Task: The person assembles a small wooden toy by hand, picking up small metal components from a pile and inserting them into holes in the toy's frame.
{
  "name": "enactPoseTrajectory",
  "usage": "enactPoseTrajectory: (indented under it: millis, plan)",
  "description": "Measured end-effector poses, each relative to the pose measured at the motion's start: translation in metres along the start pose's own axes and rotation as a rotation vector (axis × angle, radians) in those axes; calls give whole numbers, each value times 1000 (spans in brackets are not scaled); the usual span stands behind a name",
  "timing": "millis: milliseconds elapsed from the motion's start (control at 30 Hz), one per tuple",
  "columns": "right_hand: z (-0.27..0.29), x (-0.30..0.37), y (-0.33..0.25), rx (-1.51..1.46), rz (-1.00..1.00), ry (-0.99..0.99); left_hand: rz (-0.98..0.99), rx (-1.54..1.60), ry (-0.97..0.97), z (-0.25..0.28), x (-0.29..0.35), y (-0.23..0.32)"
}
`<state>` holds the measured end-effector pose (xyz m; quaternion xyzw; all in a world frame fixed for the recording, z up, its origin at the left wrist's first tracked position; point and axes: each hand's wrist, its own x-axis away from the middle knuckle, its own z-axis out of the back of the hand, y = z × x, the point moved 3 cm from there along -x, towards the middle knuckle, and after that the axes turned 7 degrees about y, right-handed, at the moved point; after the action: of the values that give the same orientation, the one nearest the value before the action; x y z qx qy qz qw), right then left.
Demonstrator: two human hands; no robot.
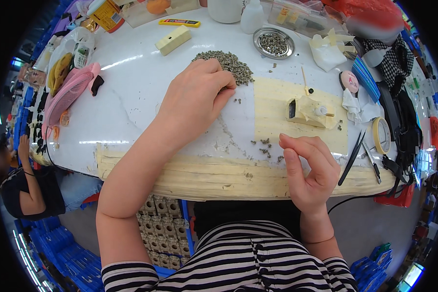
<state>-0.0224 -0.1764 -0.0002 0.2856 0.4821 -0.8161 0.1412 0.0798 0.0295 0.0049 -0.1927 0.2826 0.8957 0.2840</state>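
White counter [131, 112]; left hand [194, 100] with fingers [225, 80] bunched, hold hidden; right hand [311, 170], thumb and index nearly meeting, can't tell if anything's pinched. Metal-part pile [226, 62] at left hand, toward counter's far side; few loose parts [265, 141] near right hand.

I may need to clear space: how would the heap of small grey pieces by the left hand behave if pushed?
The heap would probably spread rather than shift as one block, being many loose pieces. Stray pieces might skid, as the white tabletop looks glossy. Each piece is likely light, being tiny beside the left hand.
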Motion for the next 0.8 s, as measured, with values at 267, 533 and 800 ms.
enactPoseTrajectory:
  millis: [267,533,800]
  plan:
    - [1,0,0,5,-16,3,210,358,-40,4,-2,8]
    - [-2,-2,-1,-8,-34,-1,738,1313,-457,-12,16,39]
    - [-1,-2,-1,-8,-26,-8,674,1366,-494,-19,21,40]
